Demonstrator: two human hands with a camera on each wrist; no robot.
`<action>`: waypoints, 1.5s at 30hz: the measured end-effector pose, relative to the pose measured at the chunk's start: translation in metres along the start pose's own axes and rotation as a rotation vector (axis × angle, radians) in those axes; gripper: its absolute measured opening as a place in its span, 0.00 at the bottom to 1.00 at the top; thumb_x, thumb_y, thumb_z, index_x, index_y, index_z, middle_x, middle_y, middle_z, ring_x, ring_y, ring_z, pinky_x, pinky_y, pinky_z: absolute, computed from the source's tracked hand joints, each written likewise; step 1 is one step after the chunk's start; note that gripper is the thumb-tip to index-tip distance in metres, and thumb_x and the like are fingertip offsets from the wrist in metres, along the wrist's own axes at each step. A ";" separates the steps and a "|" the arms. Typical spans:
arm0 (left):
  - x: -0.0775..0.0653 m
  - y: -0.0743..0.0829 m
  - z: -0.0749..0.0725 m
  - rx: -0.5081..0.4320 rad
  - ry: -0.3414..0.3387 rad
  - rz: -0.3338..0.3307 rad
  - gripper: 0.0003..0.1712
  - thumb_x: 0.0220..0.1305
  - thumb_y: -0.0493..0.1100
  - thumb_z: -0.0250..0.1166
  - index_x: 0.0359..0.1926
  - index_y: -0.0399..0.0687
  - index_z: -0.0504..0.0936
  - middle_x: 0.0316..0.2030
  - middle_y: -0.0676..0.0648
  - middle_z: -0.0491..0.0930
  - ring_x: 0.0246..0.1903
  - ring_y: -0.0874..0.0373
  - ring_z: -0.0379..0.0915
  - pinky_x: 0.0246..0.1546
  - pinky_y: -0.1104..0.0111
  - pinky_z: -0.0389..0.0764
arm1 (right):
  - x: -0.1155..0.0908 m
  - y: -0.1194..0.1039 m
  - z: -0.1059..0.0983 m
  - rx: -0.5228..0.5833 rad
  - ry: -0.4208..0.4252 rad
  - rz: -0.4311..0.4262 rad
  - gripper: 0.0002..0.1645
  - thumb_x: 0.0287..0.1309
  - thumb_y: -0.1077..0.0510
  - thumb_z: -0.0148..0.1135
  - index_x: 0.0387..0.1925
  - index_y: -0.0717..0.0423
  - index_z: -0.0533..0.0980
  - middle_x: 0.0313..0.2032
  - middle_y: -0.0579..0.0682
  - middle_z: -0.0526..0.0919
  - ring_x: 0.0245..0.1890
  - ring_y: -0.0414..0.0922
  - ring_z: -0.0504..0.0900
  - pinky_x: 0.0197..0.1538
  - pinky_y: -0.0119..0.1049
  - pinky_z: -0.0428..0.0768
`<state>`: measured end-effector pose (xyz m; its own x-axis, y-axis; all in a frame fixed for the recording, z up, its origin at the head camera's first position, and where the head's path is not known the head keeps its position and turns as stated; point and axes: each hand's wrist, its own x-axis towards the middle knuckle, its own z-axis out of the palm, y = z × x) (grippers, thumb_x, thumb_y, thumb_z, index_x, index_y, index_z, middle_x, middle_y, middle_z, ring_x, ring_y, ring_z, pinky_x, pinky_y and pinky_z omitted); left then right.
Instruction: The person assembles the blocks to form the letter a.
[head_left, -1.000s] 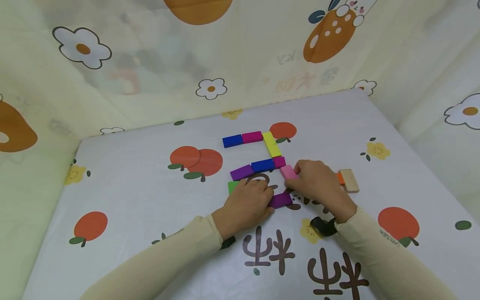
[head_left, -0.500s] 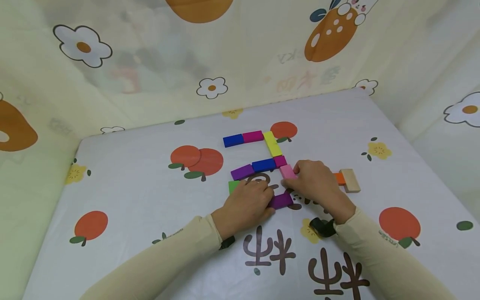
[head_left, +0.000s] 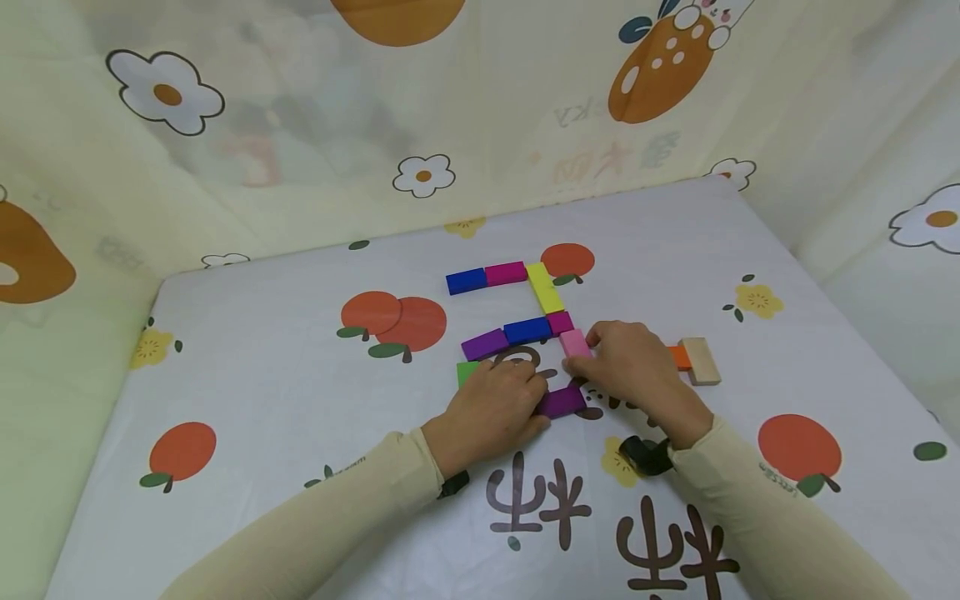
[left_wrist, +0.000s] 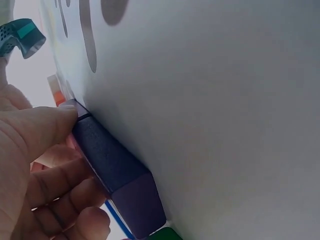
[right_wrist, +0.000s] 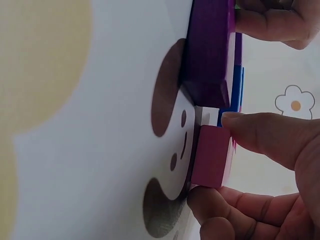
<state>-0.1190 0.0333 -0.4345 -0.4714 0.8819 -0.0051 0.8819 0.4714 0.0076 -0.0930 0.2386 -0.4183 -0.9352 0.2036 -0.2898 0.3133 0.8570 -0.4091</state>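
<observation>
Held between thumb and fingers are a pink block (head_left: 575, 342) (right hand (head_left: 636, 367)) and a dark block (left_wrist: 112, 157) (left hand (head_left: 491, 408)).

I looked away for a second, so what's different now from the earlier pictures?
The right hand has shifted slightly to the left, and the pink block it pinches seems nudged a touch that way too. No hold was visibly taken or let go. The left hand, the purple block just right of it and the yellow block stayed put.
</observation>
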 end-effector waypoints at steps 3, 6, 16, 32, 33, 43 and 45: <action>0.000 0.000 0.000 -0.003 0.000 0.000 0.20 0.69 0.60 0.67 0.48 0.51 0.87 0.41 0.52 0.83 0.45 0.59 0.79 0.40 0.65 0.76 | 0.000 0.000 0.000 -0.002 0.004 -0.002 0.30 0.61 0.43 0.71 0.51 0.65 0.80 0.25 0.52 0.81 0.20 0.48 0.78 0.21 0.35 0.75; 0.000 0.000 0.000 -0.002 -0.005 0.000 0.20 0.70 0.60 0.67 0.49 0.51 0.87 0.42 0.52 0.83 0.45 0.59 0.79 0.41 0.66 0.76 | 0.000 0.000 0.000 -0.005 0.009 -0.009 0.30 0.61 0.43 0.71 0.51 0.65 0.81 0.25 0.52 0.81 0.21 0.48 0.78 0.21 0.35 0.75; 0.001 0.000 -0.002 -0.006 -0.005 0.004 0.20 0.70 0.60 0.67 0.49 0.51 0.87 0.41 0.52 0.83 0.44 0.59 0.79 0.40 0.66 0.77 | 0.000 -0.002 -0.001 -0.031 0.003 -0.037 0.30 0.61 0.43 0.71 0.52 0.64 0.81 0.22 0.50 0.80 0.21 0.47 0.77 0.21 0.35 0.72; 0.001 0.000 -0.003 -0.009 -0.004 0.012 0.19 0.70 0.60 0.67 0.48 0.51 0.87 0.40 0.52 0.84 0.43 0.59 0.80 0.40 0.66 0.77 | -0.005 0.011 -0.011 -0.020 0.067 -0.064 0.32 0.65 0.41 0.68 0.54 0.65 0.81 0.30 0.53 0.87 0.26 0.48 0.80 0.25 0.37 0.78; 0.001 0.000 -0.002 -0.012 -0.004 0.014 0.19 0.70 0.59 0.67 0.48 0.51 0.87 0.40 0.52 0.83 0.43 0.59 0.80 0.39 0.66 0.77 | -0.007 0.016 -0.014 -0.022 0.081 -0.066 0.32 0.65 0.41 0.68 0.54 0.65 0.81 0.31 0.54 0.88 0.26 0.49 0.81 0.25 0.37 0.78; 0.000 -0.001 -0.003 -0.030 -0.013 0.004 0.19 0.70 0.58 0.67 0.49 0.51 0.87 0.40 0.52 0.82 0.44 0.58 0.79 0.42 0.64 0.77 | -0.017 0.071 -0.049 -0.105 0.083 -0.139 0.24 0.61 0.54 0.71 0.51 0.68 0.82 0.32 0.57 0.86 0.30 0.49 0.79 0.29 0.40 0.75; 0.000 -0.001 -0.004 -0.034 -0.018 0.000 0.19 0.70 0.58 0.67 0.49 0.51 0.86 0.40 0.52 0.82 0.44 0.58 0.79 0.43 0.64 0.77 | -0.019 0.080 -0.053 -0.117 0.058 -0.145 0.24 0.59 0.56 0.71 0.53 0.69 0.81 0.33 0.57 0.85 0.31 0.50 0.78 0.30 0.41 0.75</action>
<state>-0.1193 0.0327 -0.4307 -0.4712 0.8817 -0.0234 0.8807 0.4718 0.0416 -0.0592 0.3284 -0.4000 -0.9781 0.0984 -0.1836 0.1569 0.9277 -0.3386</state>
